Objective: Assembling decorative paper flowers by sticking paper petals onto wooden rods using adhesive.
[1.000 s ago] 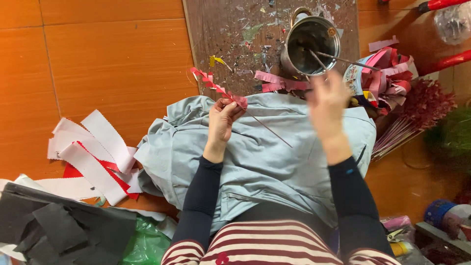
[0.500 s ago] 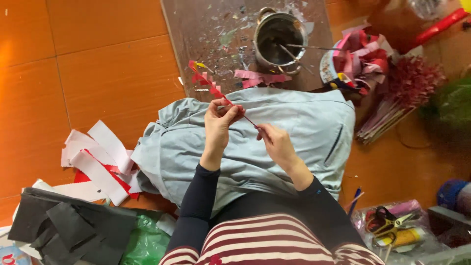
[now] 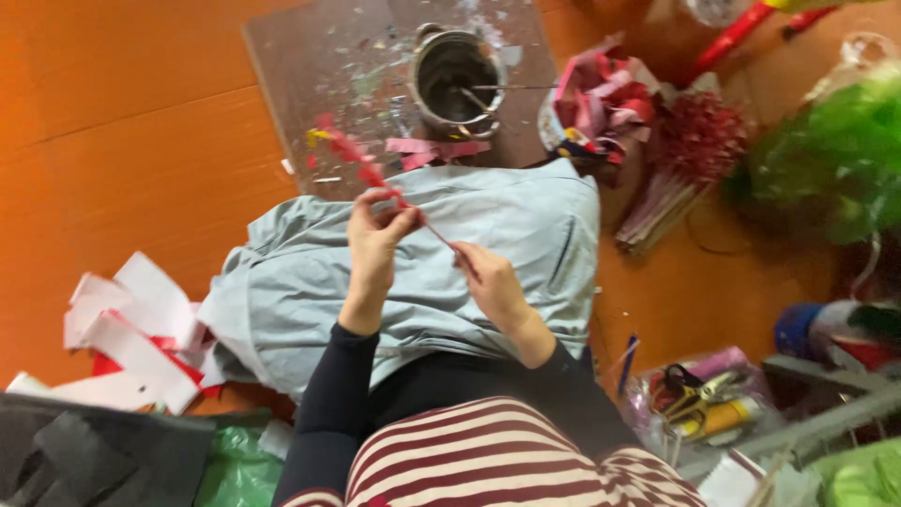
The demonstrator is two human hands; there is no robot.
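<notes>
We pinch the thin stick (image 3: 434, 231) between both hands over the grey cloth (image 3: 422, 272) on our lap: the right hand (image 3: 490, 282) grips its lower end, the left hand (image 3: 375, 235) pinches it higher up, forearms angled inward. The red paper strip (image 3: 352, 155) trails toward the paint-spattered board (image 3: 375, 75). Loosening either grip could, we judge, let the strip unwind, or swing the tip against the metal pot (image 3: 457, 77).
</notes>
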